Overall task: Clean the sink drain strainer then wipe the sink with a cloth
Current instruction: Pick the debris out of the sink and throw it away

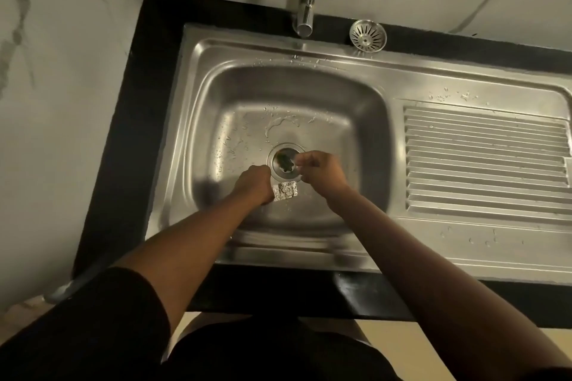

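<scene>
head | I see the left hand [253,184] closed on a foil-like piece [285,191] in the sink [309,86]; right hand [322,175] fingers curled at the open drain [284,164], grip unclear; strainer [368,35] on back rim beside faucet [306,9]

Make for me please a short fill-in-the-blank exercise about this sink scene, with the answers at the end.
1. The strainer sits on the sink's back rim, to the ____ of the tap.
2. The left hand holds a folded piece of ____.
3. The right hand reaches to the open ____ in the basin.
4. The ribbed draining board lies on the basin's ____ side.

Answers: right; foil; drain; right
</scene>
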`<state>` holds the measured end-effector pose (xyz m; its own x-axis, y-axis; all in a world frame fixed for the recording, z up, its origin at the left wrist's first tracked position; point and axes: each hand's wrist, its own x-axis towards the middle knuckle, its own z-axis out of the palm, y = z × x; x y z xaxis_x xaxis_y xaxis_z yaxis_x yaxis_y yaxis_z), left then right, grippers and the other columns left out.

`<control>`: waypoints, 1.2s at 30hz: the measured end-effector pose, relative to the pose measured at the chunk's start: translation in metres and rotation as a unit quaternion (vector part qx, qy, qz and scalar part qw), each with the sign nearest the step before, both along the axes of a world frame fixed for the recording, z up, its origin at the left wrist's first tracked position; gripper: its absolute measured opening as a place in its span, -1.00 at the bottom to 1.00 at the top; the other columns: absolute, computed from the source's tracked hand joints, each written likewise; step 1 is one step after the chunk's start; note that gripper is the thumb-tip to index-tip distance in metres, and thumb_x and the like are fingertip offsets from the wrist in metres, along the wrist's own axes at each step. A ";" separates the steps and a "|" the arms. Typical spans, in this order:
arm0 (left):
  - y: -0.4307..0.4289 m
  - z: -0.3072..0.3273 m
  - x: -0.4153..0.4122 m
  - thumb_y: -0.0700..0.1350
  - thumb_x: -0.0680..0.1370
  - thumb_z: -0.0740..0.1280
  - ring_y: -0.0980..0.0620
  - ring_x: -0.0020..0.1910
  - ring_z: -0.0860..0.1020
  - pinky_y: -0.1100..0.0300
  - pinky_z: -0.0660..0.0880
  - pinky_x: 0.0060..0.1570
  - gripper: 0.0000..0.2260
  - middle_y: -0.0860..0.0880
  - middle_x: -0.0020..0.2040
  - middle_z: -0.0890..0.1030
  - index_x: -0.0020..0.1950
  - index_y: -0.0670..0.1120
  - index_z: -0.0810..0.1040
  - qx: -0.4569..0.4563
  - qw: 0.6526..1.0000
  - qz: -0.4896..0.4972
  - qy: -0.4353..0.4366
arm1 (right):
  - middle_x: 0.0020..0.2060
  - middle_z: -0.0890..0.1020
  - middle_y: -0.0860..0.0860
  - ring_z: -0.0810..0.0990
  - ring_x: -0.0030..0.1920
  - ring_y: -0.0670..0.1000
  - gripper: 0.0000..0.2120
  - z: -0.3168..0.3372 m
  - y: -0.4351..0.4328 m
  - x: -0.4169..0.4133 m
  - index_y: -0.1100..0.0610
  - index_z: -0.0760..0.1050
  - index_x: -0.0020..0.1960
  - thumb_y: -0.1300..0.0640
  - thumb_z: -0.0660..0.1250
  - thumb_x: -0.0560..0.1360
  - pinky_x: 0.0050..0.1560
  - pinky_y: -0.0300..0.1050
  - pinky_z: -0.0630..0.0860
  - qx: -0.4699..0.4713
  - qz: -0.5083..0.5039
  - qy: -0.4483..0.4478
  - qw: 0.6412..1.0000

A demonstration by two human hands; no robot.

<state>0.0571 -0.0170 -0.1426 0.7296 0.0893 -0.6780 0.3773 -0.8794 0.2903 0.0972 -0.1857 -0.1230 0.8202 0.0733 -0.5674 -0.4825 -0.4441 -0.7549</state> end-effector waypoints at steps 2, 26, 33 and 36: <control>-0.002 -0.006 -0.001 -0.27 0.49 0.47 -0.26 0.25 0.61 0.00 0.56 0.11 -0.65 -0.24 0.27 0.60 0.26 -0.18 0.55 0.007 1.000 -0.023 -0.018 | 0.02 0.73 0.08 0.64 -0.06 0.00 -0.75 -0.006 0.001 0.000 0.20 0.68 0.17 0.36 0.40 0.52 0.07 0.00 0.61 -0.007 -0.007 0.004 1.000; 0.085 0.058 0.016 -0.35 0.44 0.47 -0.06 0.00 0.71 0.06 0.65 0.06 -0.68 -0.10 -0.01 0.75 0.12 -0.05 0.67 -0.069 0.975 0.174 -0.124 | 0.30 0.57 0.17 0.57 0.29 0.18 -0.63 -0.054 0.054 0.020 0.19 0.45 0.41 0.12 0.33 0.64 0.27 0.05 0.55 -0.198 0.275 -0.002 0.941; 0.082 0.067 -0.005 -0.32 0.50 0.42 0.05 -0.11 0.68 0.21 0.54 -0.05 -0.73 0.03 -0.20 0.73 0.10 -0.02 0.70 -0.094 0.962 0.186 -0.173 | 0.63 0.20 0.19 0.21 0.61 0.26 -0.17 -0.071 0.062 0.010 0.18 0.02 0.67 0.24 0.34 0.49 0.54 0.17 0.32 -0.231 0.338 0.061 0.911; 0.082 0.069 -0.008 -0.32 0.50 0.38 0.09 -0.16 0.63 0.29 0.45 -0.13 -0.71 0.09 -0.22 0.70 0.08 0.02 0.71 -0.096 0.959 0.188 -0.192 | 0.56 0.31 0.22 0.35 0.52 0.28 -0.19 -0.072 0.063 0.005 0.13 0.05 0.67 0.24 0.33 0.50 0.43 0.18 0.42 -0.237 0.318 0.028 0.917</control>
<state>0.0496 0.0653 -0.0734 0.8693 0.2955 -0.3964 0.4902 -0.6194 0.6133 0.1024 -0.1223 -0.1952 0.6652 0.2611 -0.6995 -0.0434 -0.9218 -0.3853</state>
